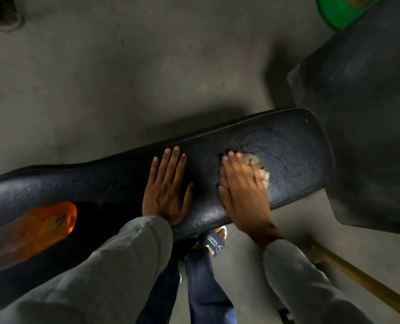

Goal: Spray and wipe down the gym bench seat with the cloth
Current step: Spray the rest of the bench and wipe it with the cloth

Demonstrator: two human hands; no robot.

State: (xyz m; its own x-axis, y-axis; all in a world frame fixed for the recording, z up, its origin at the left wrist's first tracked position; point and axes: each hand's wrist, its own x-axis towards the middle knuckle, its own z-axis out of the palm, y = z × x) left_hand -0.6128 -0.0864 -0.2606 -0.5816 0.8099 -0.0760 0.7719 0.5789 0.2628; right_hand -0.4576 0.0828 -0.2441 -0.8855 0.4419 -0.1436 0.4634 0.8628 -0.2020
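Observation:
The black padded gym bench seat (295, 146) runs across the view from lower left to right, with wet curved streaks on its wide right end. My right hand (241, 190) presses flat on a pale crumpled cloth (261, 168) on that wet area; only the cloth's edges show past my fingers. My left hand (167, 185) lies flat on the seat with fingers spread, holding nothing, a little to the left of the right hand. An orange translucent bottle-like object (33, 232) lies blurred at the lower left, against the bench's narrow part.
A second dark pad (369, 127) rises at the right, close to the seat's end. A green round object (341, 10) sits at the top right. Grey concrete floor (124, 78) surrounds the bench. My sandalled foot (214, 242) stands below the seat; a yellowish bar (358, 279) crosses the lower right.

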